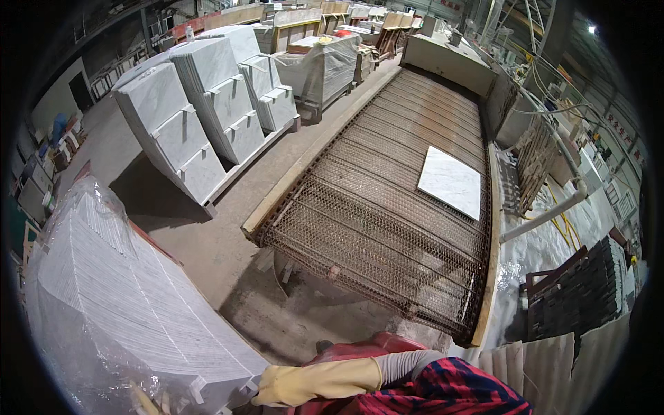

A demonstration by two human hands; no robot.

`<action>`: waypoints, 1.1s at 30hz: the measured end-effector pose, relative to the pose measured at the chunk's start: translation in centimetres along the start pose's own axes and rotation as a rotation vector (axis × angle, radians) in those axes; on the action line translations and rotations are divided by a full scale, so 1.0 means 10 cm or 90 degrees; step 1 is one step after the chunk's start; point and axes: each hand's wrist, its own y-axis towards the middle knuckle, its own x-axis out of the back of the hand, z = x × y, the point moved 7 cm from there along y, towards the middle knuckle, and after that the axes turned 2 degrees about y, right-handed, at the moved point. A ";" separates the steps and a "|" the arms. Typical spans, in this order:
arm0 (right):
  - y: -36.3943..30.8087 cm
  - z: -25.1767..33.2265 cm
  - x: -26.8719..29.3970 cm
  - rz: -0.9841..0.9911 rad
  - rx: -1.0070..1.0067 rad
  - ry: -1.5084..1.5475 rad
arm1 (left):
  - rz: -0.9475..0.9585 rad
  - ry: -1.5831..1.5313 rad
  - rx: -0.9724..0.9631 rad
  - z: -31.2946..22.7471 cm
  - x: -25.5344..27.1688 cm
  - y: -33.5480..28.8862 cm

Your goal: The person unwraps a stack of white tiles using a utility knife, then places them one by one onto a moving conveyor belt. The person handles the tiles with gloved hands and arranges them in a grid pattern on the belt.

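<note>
My right hand (pixel 294 386), in a yellow rubber glove, reaches across the bottom from the right. Its fingers are curled down at the near corner of a stack of thin grey-white stone slabs (pixel 131 290). Whatever those fingers hold is hidden beneath them. Clear plastic film (pixel 55 325) wraps the stack's left side and lower end, and small white tabs (pixel 198 389) stick out by that corner. A yellowish shape (pixel 144 400) shows through the film at the lower edge; it may be part of my left glove, but its fingers cannot be made out.
A mesh conveyor bed (pixel 360 207) with wooden side rails stretches ahead, carrying one white marble tile (pixel 453 181). Marble slabs (pixel 166 124) lean on racks at left. A film-wrapped crate (pixel 325 72) stands beyond. Pipes (pixel 553 214) and dark stacked strips (pixel 577 294) line the right.
</note>
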 end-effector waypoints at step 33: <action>0.50 -0.21 -1.27 0.270 -0.240 -0.128 | -0.313 0.994 -0.416 2.77 6.39 1.11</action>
